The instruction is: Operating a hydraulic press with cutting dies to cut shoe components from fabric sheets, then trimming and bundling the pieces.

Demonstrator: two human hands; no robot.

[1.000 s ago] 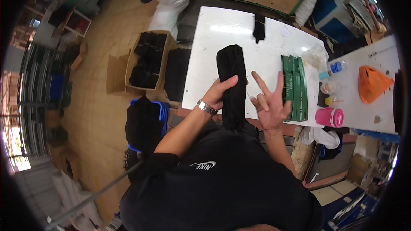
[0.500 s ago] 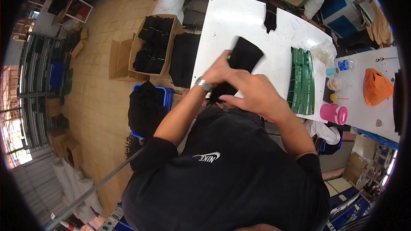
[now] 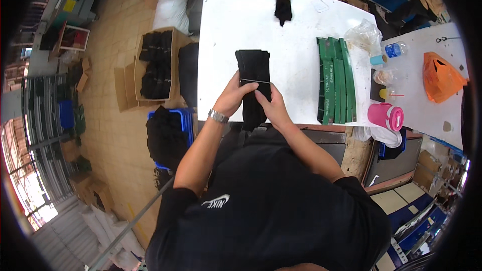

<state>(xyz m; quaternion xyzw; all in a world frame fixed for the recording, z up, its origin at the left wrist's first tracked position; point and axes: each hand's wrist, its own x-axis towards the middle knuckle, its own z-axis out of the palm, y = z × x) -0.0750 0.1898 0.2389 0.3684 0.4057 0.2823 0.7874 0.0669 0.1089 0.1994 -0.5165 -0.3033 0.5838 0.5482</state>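
Observation:
A folded bundle of black knitted fabric pieces (image 3: 253,62) is held upright between my two hands, over the near edge of the white table (image 3: 218,25). A thin pale band (image 3: 257,81) crosses its middle. My left hand (image 3: 232,95) grips the bundle from its left side, the thumb lying across the front just below the band. My right hand (image 3: 274,106) closes on the right side, its thumb also on the front. The fingers behind the bundle are hidden. A similar banded black bundle (image 3: 283,6) lies at the table's far edge.
Green slatted plastic pieces (image 3: 335,80) lie on the table's right. Beyond them are a pink jug (image 3: 385,116), a clear plastic bag (image 3: 364,36) and an orange bag (image 3: 442,78). To the left stand a carton (image 3: 175,65) of black bundles and a blue crate (image 3: 187,120) heaped with black fabric.
The bundle has straightened from a tilt, and a band now shows around it. My hands have moved from crossing over each other to gripping opposite sides. The view has shifted.

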